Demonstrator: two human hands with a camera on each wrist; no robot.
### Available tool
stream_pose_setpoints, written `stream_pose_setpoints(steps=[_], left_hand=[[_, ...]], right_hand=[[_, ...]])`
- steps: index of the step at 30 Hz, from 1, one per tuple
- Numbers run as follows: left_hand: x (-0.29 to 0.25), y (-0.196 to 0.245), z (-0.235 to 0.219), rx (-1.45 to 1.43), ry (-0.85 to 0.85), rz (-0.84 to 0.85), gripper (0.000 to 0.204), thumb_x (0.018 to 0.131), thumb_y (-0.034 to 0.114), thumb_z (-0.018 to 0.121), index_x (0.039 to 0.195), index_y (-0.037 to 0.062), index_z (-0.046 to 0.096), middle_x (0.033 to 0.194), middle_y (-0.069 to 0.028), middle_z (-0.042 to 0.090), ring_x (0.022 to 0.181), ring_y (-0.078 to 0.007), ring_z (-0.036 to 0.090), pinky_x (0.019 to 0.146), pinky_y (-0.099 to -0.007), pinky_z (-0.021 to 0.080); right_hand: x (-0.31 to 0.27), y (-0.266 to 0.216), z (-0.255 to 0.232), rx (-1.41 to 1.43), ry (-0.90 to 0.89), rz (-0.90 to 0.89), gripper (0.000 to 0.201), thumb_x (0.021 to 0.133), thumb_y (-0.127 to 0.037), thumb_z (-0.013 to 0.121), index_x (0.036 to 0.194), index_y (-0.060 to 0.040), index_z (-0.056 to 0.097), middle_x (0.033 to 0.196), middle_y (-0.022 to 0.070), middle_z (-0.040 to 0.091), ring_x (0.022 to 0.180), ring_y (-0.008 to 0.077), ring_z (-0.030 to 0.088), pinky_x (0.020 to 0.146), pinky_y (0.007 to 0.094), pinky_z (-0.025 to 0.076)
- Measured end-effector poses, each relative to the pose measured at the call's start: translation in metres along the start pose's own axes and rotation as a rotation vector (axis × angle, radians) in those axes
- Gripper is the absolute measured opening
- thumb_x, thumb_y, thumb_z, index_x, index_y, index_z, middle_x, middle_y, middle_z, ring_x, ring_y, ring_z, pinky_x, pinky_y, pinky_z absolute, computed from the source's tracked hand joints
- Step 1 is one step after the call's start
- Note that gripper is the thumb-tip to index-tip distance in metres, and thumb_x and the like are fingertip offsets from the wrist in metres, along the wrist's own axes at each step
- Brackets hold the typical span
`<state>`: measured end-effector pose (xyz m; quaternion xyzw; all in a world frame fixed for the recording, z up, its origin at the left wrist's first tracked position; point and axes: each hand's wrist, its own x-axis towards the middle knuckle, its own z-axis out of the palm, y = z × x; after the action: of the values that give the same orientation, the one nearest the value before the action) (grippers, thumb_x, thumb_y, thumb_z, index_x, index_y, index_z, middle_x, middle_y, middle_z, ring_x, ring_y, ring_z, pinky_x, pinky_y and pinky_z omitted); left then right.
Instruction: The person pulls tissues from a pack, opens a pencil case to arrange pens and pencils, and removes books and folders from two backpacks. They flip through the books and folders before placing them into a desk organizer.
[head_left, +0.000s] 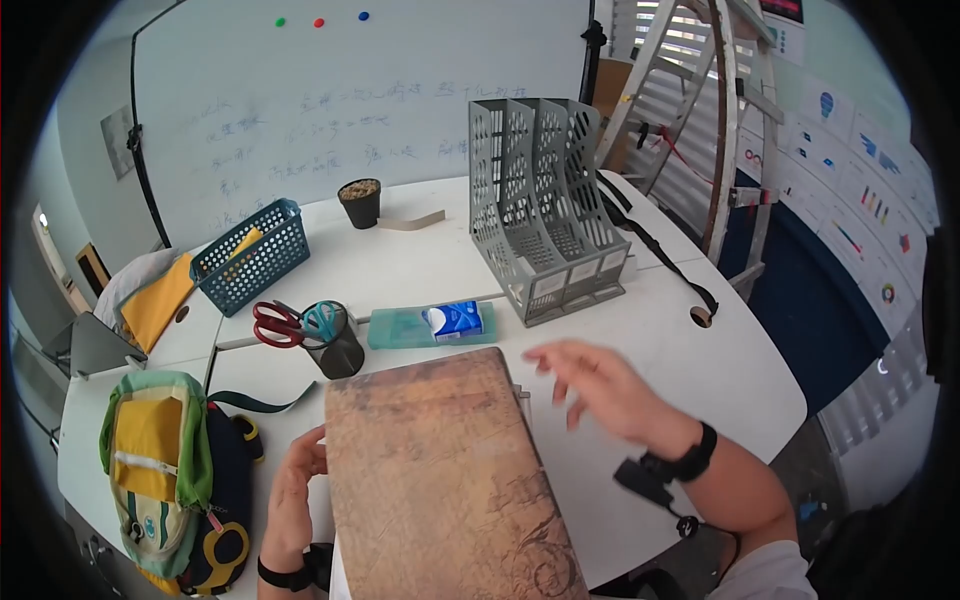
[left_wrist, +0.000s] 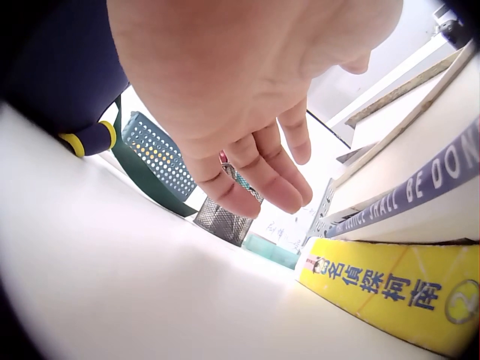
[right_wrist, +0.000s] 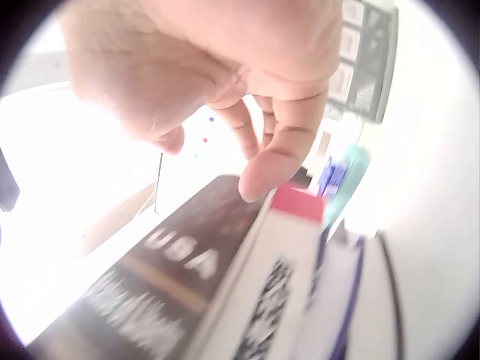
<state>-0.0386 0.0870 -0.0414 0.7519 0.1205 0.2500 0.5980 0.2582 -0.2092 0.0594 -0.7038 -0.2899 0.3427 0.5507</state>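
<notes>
A large brown book (head_left: 440, 470) with an old-map pattern lies flat on top of a stack at the table's front. My left hand (head_left: 293, 495) is beside its left edge, fingers loosely bent and gripping nothing. In the left wrist view, a yellow book spine (left_wrist: 375, 289) forms the bottom of the stack, with a blue spine (left_wrist: 424, 187) above it. Right of the stack, my right hand (head_left: 610, 390) hovers, blurred, with fingers apart and nothing held. A dark spine lettered USA (right_wrist: 142, 300) and a white spine with a red end (right_wrist: 298, 202) show beneath that hand.
Behind the stack lie a teal case (head_left: 395, 328) and a blue packet (head_left: 455, 320). A mesh cup (head_left: 342, 350) holds scissors (head_left: 275, 325). A grey file rack (head_left: 540, 220) stands at the back right, a blue basket (head_left: 255, 265) at the back left. A backpack (head_left: 170, 480) sits left.
</notes>
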Motion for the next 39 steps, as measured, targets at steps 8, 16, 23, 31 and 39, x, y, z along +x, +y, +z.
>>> stream_pose_setpoints(steps=[8,16,23,31,39], left_hand=[[0.002,0.004,0.002,-0.032,0.126,-0.023,0.090,0.110,0.073,0.036,0.152,-0.0041,0.054,0.108,-0.0080,0.068,0.101,-0.0169,0.064,0.094,-0.0360,0.048],[0.004,-0.001,-0.007,-0.048,0.081,-0.089,0.093,0.108,0.076,0.039,0.150,-0.0054,0.054,0.117,-0.0102,0.071,0.108,-0.0187,0.067,0.100,-0.0362,0.049],[0.001,0.009,-0.003,-0.027,0.050,-0.059,0.096,0.107,0.077,0.039,0.148,-0.0079,0.054,0.130,-0.0137,0.072,0.119,-0.0224,0.069,0.107,-0.0380,0.049],[0.007,0.015,-0.019,0.029,0.131,0.052,0.092,0.105,0.076,0.045,0.148,-0.0043,0.056,0.116,-0.0085,0.072,0.100,-0.0166,0.067,0.093,-0.0332,0.050],[0.005,0.025,-0.025,0.071,0.172,0.069,0.092,0.105,0.077,0.045,0.149,-0.0027,0.055,0.117,-0.0078,0.070,0.099,-0.0148,0.065,0.092,-0.0331,0.050]], right_hand=[[0.132,0.056,-0.124,-1.119,0.670,-0.516,0.052,0.090,-0.024,0.083,0.138,-0.0087,0.067,0.141,0.0158,0.063,0.148,0.0397,0.043,0.126,0.0510,0.033],[0.113,0.075,-0.107,-0.981,0.641,-0.565,0.035,0.083,-0.032,0.090,0.110,-0.0114,0.079,0.115,0.0032,0.070,0.123,0.0300,0.053,0.126,0.0658,0.020],[0.023,0.058,-0.068,-1.094,0.543,-0.601,0.027,0.088,-0.031,0.086,0.110,-0.0143,0.084,0.093,0.0008,0.068,0.112,0.0273,0.059,0.123,0.0628,0.028],[-0.076,0.058,-0.050,-1.244,0.475,-0.369,0.085,0.082,-0.016,0.088,0.159,-0.0157,0.052,0.137,0.0116,0.056,0.135,0.0357,0.051,0.123,0.0657,0.033],[-0.074,0.089,-0.086,-1.362,0.465,-0.427,0.098,0.076,-0.007,0.089,0.164,-0.0137,0.045,0.127,0.0140,0.056,0.122,0.0336,0.054,0.109,0.0499,0.043]])
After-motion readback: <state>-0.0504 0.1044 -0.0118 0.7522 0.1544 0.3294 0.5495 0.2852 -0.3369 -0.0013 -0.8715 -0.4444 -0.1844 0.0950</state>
